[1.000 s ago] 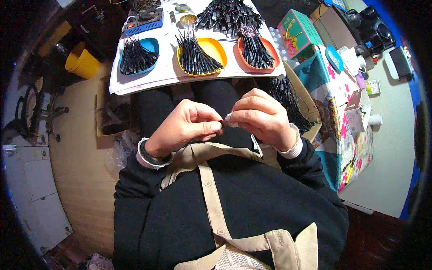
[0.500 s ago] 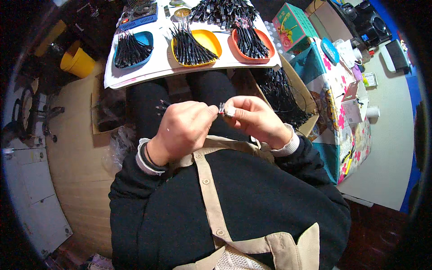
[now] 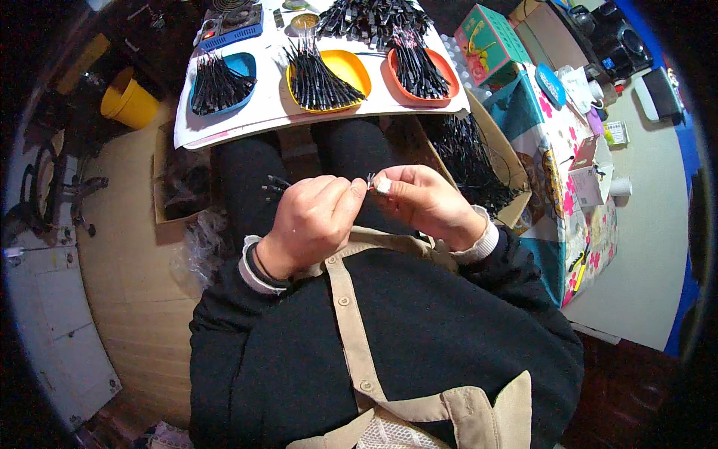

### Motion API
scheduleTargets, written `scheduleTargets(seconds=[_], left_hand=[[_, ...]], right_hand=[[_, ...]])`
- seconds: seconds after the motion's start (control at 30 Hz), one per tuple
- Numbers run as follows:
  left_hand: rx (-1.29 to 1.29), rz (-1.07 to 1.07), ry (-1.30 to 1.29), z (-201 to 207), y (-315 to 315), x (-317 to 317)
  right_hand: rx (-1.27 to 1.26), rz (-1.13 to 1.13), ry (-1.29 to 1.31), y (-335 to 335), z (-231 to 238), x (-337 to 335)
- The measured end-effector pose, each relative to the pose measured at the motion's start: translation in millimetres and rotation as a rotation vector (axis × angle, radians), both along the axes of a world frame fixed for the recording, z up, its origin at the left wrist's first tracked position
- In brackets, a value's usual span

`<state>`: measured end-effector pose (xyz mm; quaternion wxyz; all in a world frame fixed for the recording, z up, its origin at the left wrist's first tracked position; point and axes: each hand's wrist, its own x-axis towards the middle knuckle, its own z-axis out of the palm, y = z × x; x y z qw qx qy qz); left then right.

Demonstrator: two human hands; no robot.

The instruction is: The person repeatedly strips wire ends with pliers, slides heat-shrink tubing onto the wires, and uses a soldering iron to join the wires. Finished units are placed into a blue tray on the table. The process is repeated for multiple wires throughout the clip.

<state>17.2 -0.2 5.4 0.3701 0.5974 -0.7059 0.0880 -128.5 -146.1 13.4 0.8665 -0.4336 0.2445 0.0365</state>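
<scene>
My left hand (image 3: 313, 218) is closed around several short black cables (image 3: 277, 184), whose connector ends stick out past its far left side. At its fingertips, thin bare-looking wire ends (image 3: 370, 179) show in white and red. My right hand (image 3: 434, 208) pinches at these ends between thumb and forefinger, nearly touching the left fingers. Something white (image 3: 384, 185) covers the tip of the right thumb. Both hands are held above my lap, in front of the white table (image 3: 277, 123). Most of the cables' length is hidden inside the left fist.
Bundled black cables lie in a blue tray (image 3: 245, 63), a yellow tray (image 3: 345, 67) and an orange tray (image 3: 446, 71). Behind them is a cable heap (image 3: 370, 21). A cardboard box (image 3: 516, 196) of cables stands right, beside a flowered tablecloth (image 3: 553, 247). A yellow bucket (image 3: 129, 101) stands left.
My left hand has shifted slightly right and down, closer to the right fingertips. Less of the wire ends shows between the hands; the connector ends at left have swung lower.
</scene>
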Motion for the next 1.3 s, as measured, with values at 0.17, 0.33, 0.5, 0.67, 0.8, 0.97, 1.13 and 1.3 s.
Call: scheduleTargets(seconds=[0.17,0.33,0.5,0.67,0.8,0.97,1.13,1.3], left_hand=[[0.216,-0.233,0.709,-1.1,7.7,9.4],[0.500,-0.508,1.206,1.2,9.8,19.1],[0.545,-0.471,1.362,1.2,12.0,15.2],[0.403,-0.527,1.452,-8.9,15.2,11.9],[0.307,-0.591,1.591,-18.0,14.9,14.7],[0.344,-0.653,1.712,-23.7,10.7,14.5],[0.338,-0.624,1.641,-17.3,11.0,14.7],[0.113,-0.225,0.588,-6.6,10.5,16.4]], right_hand=[[-0.611,0.030,-0.338,-2.2,7.1,-6.8],[-1.382,0.164,-0.578,0.8,28.7,-7.0],[-1.475,0.167,-0.578,4.5,28.2,-8.5],[-1.038,0.067,-0.434,-10.4,12.7,-10.8],[-1.465,-0.042,-0.079,-23.7,9.2,-12.2],[-1.650,-0.053,-0.693,-9.6,14.0,-5.1],[-1.528,0.006,-0.788,3.2,20.1,6.7],[-0.352,0.137,-0.231,7.7,11.1,3.6]])
